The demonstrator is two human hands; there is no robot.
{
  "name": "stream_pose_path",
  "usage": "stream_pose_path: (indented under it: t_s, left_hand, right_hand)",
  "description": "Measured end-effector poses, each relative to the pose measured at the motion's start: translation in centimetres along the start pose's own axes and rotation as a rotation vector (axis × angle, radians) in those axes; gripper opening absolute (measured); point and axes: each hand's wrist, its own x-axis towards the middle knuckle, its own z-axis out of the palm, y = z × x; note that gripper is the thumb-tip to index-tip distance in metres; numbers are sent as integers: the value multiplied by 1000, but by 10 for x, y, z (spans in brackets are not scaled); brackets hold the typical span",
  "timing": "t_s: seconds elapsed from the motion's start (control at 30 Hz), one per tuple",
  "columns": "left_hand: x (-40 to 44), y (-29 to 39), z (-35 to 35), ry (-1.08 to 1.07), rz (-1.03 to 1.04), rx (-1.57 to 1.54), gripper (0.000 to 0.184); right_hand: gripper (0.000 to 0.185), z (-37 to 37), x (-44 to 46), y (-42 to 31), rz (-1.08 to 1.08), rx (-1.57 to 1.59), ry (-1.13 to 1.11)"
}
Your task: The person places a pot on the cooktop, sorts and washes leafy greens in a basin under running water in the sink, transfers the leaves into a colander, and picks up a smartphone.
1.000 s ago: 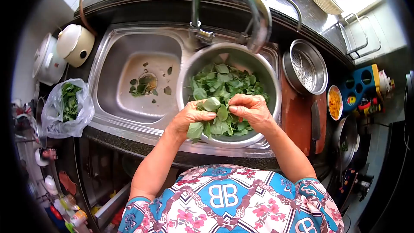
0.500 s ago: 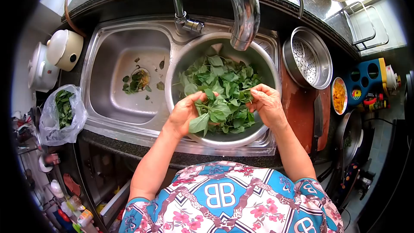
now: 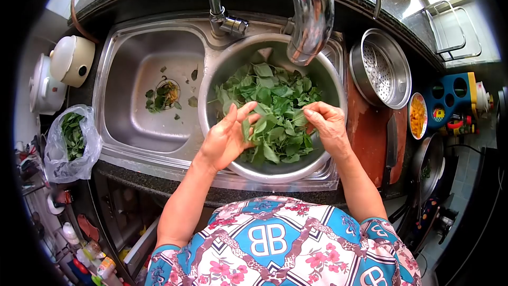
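A large metal bowl full of green leaves sits over the right side of the sink. My left hand is at the bowl's near left edge, palm up, its fingers apart and touching the leaves. Over the right part of the bowl, my right hand is closed, thumb and finger pinched on a leafy stem. Loose leaf scraps lie around the drain of the left basin.
A curved faucet hangs over the bowl's far side. To the right are a steamer pot, a red-brown board with a knife, and a bowl of orange pieces. At left are a plastic bag of greens and cream pot.
My left hand has let go of the leaves and opened. My right hand has moved slightly right, away from my left, still pinching. The view has shifted, so the sink appears further left.
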Motion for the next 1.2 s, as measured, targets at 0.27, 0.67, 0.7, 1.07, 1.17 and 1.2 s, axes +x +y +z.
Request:
stream_pose_path:
  t_s: [0.27,0.67,0.7,1.07,1.17,1.2]
  left_hand:
    - [4,-2,-5,167,138,92,48]
    - [-18,8,-6,478,298,681,41]
    - [-18,8,-6,501,338,751,39]
    - [-19,13,-9,478,543,924,28]
    - [-19,13,-14,574,535,1149,23]
    - [-19,13,-12,567,535,1145,23]
  right_hand:
    - [13,-10,-1,4,165,439,-97]
    - [4,-12,-10,5,153,421,89]
    - [6,-11,-10,4,162,392,96]
    - [16,16,33,-19,-202,-471,-47]
    - [14,23,53,-30,-409,-832,-107]
    - [13,22,57,-32,-454,-1052,-114]
